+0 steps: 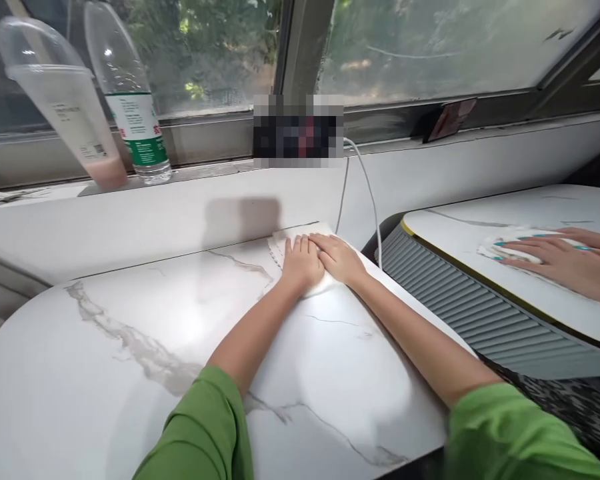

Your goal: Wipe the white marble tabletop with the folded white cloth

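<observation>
A white cloth (294,233) lies on the white marbled tabletop (145,307), near its far edge beside the wall. My left hand (303,265) rests flat on this cloth with the fingers stretched forward. Beside it, my right hand (341,259) also presses on the cloth, its fingers extended and their tips touching the left hand's fingers. Both hands are open, palms down, and cover most of the cloth. Both of my arms reach forward from green sleeves.
A plastic cup (75,113) and a water bottle (139,127) stand on the window ledge, left. A blurred-out object (298,137) and a white cable (367,177) are behind my hands. At right, another person's hands (555,257) press a white cloth (495,248) on a second table (460,227).
</observation>
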`<state>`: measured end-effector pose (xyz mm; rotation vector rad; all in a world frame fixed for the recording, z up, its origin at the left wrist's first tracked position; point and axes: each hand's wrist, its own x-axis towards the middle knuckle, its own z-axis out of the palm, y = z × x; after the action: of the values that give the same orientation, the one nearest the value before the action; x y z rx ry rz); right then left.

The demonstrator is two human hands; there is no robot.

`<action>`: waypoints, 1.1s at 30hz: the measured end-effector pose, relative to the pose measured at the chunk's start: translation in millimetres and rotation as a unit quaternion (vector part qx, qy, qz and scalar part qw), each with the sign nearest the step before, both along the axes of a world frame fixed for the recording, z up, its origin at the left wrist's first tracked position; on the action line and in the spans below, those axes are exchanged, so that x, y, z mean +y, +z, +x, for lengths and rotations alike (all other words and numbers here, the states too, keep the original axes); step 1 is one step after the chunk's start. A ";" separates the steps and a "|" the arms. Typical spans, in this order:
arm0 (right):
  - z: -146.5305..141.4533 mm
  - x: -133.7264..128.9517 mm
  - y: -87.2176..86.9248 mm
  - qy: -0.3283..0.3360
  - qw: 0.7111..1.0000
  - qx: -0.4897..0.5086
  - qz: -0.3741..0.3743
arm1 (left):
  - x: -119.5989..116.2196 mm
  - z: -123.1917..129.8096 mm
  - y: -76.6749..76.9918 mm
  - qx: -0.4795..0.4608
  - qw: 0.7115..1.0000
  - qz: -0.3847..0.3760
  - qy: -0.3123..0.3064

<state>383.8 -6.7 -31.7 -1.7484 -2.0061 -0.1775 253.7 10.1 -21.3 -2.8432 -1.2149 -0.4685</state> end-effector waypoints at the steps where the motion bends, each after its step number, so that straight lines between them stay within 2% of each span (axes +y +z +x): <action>1: -6.3 -10.0 -0.7 0.003 1.000 -0.002 -0.001 | -8.6 -7.2 -0.6 -0.001 1.000 0.004 -0.003; 7: -52.5 -80.6 -0.2 0.013 0.999 -0.015 0.029 | -67.9 -55.8 1.4 0.007 1.000 -0.002 -0.024; 16: -110.6 -193.3 5.0 0.021 0.999 -0.031 0.027 | -166.3 -115.6 14.9 0.028 0.996 -0.021 -0.079; 19: -122.8 -227.6 8.2 0.038 0.998 -0.037 0.015 | -196.3 -132.7 18.1 0.031 0.994 -0.026 -0.097; 21: -124.2 -240.9 11.8 0.074 0.996 -0.047 -0.013 | -208.4 -139.4 19.2 0.030 0.994 -0.030 -0.097; 24: -118.1 -242.4 16.1 0.117 0.989 -0.064 -0.064 | -212.4 -140.9 19.5 0.027 0.995 -0.037 -0.088; 27: -109.9 -223.9 15.8 0.118 0.988 -0.066 -0.078 | -201.2 -135.5 18.6 0.033 0.996 -0.042 -0.074; 30: -103.8 -187.7 12.6 0.123 0.988 -0.055 -0.078 | -174.8 -128.5 17.4 0.038 0.997 -0.051 -0.045; 33: -99.8 -136.0 10.1 0.132 0.987 -0.044 -0.076 | -132.4 -122.8 16.5 0.039 0.997 -0.061 -0.025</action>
<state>284.0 -142.7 -21.6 -1.5656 -2.3463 -0.0160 130.9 -122.2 -4.8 -2.9683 -1.2028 -0.2912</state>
